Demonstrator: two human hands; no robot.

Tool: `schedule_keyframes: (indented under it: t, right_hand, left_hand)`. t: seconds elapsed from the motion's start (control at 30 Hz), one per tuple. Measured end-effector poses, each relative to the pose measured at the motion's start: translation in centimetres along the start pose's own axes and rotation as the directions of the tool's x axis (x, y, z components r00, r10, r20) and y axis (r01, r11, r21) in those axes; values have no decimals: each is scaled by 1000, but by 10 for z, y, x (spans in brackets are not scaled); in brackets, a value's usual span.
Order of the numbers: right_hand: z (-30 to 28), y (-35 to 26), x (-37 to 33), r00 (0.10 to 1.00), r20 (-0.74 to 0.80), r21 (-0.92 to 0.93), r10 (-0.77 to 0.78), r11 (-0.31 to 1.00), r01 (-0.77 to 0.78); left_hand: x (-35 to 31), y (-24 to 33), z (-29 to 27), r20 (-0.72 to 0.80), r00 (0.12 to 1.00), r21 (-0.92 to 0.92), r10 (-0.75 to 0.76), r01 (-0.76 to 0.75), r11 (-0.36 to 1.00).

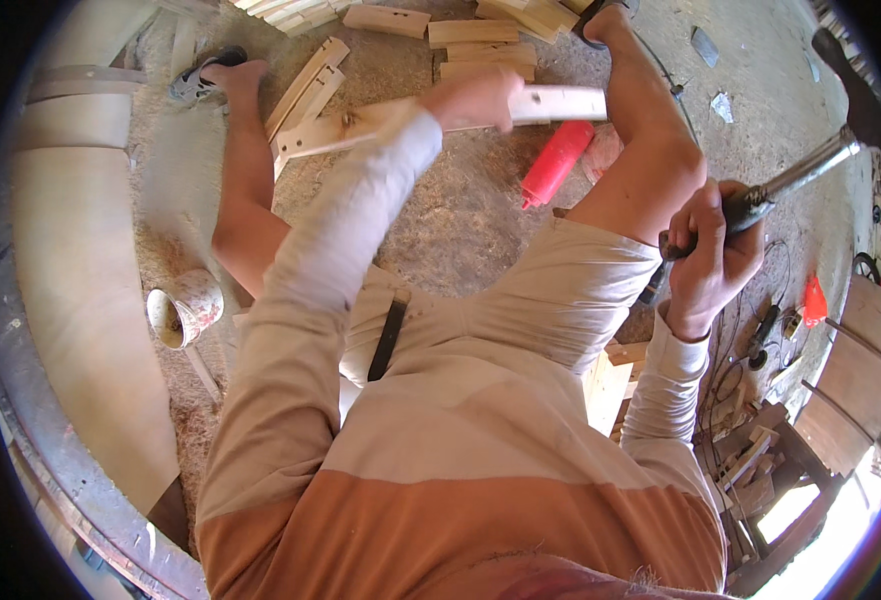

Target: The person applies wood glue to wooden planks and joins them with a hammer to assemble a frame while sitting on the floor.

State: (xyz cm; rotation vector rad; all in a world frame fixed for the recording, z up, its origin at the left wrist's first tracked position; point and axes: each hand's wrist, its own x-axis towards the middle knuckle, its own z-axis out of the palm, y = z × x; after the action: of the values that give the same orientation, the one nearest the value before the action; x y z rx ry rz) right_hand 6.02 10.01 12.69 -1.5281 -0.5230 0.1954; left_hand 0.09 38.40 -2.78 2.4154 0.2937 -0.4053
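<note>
My left hand [475,97], somewhat blurred, reaches forward and closes around the middle of a pale wooden bar [560,104]. The bar lies crosswise between my lower legs, with a dark hole near its left end. Raised at the right by my knee, my right hand [712,250] is wrapped around the dark grip of a claw hammer [808,170]. Its metal shaft points up and to the right, and its dark head is at the far right. A red squeeze bottle [557,165] lies on the ground just below the bar's right part.
Cut wood pieces [475,45] lie in stacks ahead, and more wooden strips [307,90] rest by my left shin. At left stand a stained white bucket [188,305] and a long pale sheet [75,250]. Cables [730,370] and a red scrap [813,300] lie at right.
</note>
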Motion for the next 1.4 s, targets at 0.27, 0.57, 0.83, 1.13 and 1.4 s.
schedule_keyframes:
  t: [0.27, 0.57, 0.83, 1.13, 1.4]
  right_hand:
    - [-7, 20, 9, 997, -15, 38, 75, 996, -75]
    - [2, 34, 18, 993, -14, 89, 114, 990, -112]
    - [3, 33, 13, 990, -35, 56, 135, 989, -133]
    - [1, 42, 9, 985, -16, 19, 172, 985, -171]
    - [7, 74, 13, 972, -27, 2, 232, 973, -232]
  left_hand:
    - [-67, 51, 87, -332, 943, 114, 6, 34, 993]
    - [-69, 49, 115, -463, 884, 135, 60, 3, 991]
    - [-58, 48, 58, -198, 977, 48, -76, 87, 995]
    - [17, -30, -36, -269, 959, 171, 94, -49, 984]
    - [64, -22, -57, -334, 925, 291, -180, 282, 914]
